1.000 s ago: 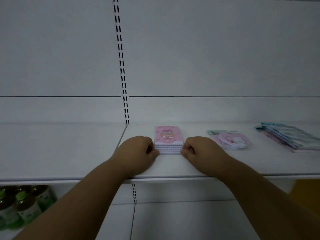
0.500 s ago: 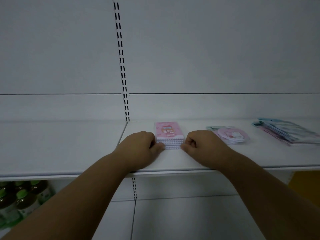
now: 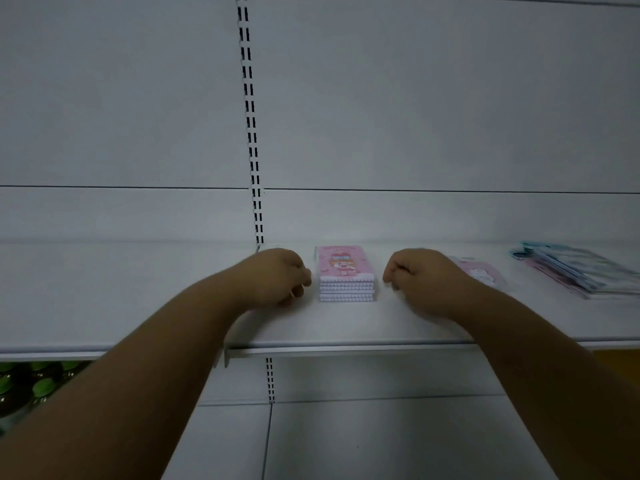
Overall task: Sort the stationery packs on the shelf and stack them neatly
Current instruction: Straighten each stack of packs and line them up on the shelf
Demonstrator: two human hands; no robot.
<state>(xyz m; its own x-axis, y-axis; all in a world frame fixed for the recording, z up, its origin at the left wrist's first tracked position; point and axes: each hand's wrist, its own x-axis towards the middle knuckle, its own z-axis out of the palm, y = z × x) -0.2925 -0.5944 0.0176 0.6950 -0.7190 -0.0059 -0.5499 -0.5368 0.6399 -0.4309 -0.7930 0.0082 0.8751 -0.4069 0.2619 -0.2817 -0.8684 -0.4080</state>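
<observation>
Pink notebook stack point(image 3: 346, 275) between curled hands, untouched.

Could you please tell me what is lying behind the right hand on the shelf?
Behind the right hand a pink round-patterned pack lies on the shelf. The hand covers its near left part, so its full shape cannot be seen.

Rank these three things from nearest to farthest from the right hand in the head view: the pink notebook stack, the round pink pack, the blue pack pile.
From the right hand:
1. Round pink pack, directly behind the hand, partly hidden by it.
2. Pink notebook stack, just to its left, not touching.
3. Blue pack pile, far right on the shelf.
</observation>
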